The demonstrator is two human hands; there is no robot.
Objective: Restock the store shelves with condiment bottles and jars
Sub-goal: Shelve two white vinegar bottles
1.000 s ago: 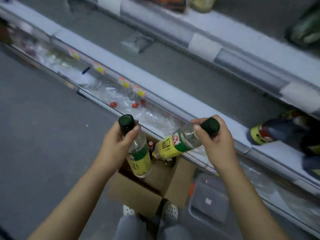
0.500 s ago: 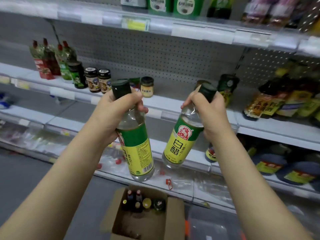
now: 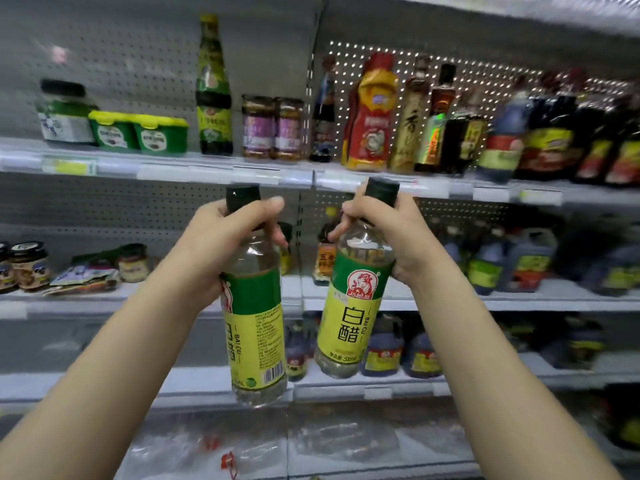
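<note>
Both hands have risen, bottles now level with higher shelves. The left hand [image 3: 221, 244] grips the neck of a clear plastic green-and-yellow-labelled vinegar bottle [image 3: 254, 323], nearly full of colourless liquid. The right hand [image 3: 391, 233] grips the tilted twin bottle [image 3: 349, 306], both held before grey metal shelves [image 3: 519, 303] bearing dark sauce bottles [image 3: 550, 143].

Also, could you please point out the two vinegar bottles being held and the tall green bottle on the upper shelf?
barcode-side vinegar bottle [image 3: 254, 334]: head view, on its yellow label.
front-label vinegar bottle [image 3: 349, 323]: head view, on its yellow label.
tall green bottle [image 3: 213, 98]: head view, on its body at mid-height.
</note>
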